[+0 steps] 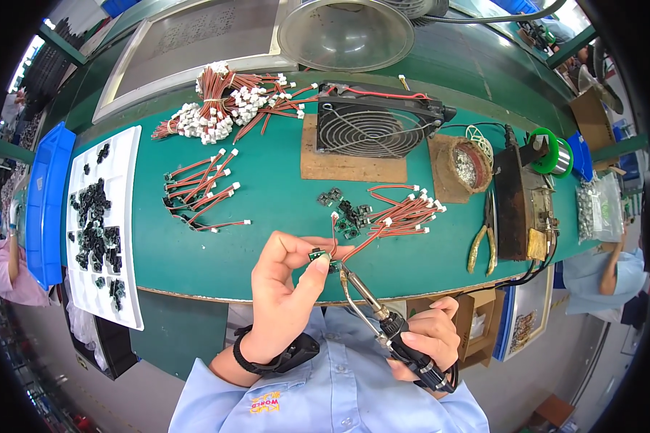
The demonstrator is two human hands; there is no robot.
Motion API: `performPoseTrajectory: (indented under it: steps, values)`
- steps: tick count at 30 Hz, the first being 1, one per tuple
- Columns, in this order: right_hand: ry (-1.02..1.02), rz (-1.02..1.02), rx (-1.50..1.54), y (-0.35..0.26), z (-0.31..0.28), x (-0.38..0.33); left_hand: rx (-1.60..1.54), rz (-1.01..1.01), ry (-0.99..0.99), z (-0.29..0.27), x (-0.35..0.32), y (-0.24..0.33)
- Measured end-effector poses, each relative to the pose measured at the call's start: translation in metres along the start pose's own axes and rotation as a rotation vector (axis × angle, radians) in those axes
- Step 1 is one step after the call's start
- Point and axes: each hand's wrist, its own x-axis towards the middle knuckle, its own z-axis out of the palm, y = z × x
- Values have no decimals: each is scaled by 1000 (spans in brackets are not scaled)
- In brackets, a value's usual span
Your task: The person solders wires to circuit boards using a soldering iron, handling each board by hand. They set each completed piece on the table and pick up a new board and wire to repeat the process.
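Between the fingertips of my left hand (285, 285) is a small green circuit board (316, 254) with a black part on it. Red-brown wires with a white plug rise beside those fingers. My right hand (435, 335) grips a black-handled soldering iron (393, 326) with a thin metal feed tube along its shaft. The iron's tip meets the work at my left fingertips; whether it touches the board cannot be made out. Just beyond lie loose small boards (350, 219) and a pile of wire leads (404, 213) with white plugs.
At left are wired boards (198, 191), a white tray (126, 238) of black parts and a blue bin (47, 209). Bundled leads (217, 108) and a fan (375, 123) stand farther back. To the right are a tip-cleaning pot (471, 164), pliers (484, 242) and a solder spool (558, 153).
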Motion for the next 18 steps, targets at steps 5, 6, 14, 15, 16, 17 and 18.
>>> performPoseTrajectory:
  steps: [5, 6, 14, 15, 16, 17, 18]
  values:
    - [-5, 33, 20, -1, -2, 1, -12, -12, -1, 1, 0, 0]
    - [-3, 33, 20, -1, -2, 1, -18, -10, 2, 2, 0, 0]
    - [-10, 24, 15, 0, -2, -2, -16, 19, 8, 4, 1, -1]
    - [-9, 24, 14, -1, -2, -2, -17, 20, 10, 4, 1, 0]
    - [-10, 24, 8, -1, -2, -3, -16, 19, 10, 4, 1, 0]
    - [-12, 24, 2, -1, -2, -3, -18, 26, 11, 5, 1, -1]
    - [-14, 24, -4, -1, -1, -4, -21, 33, 12, 5, 1, -1]
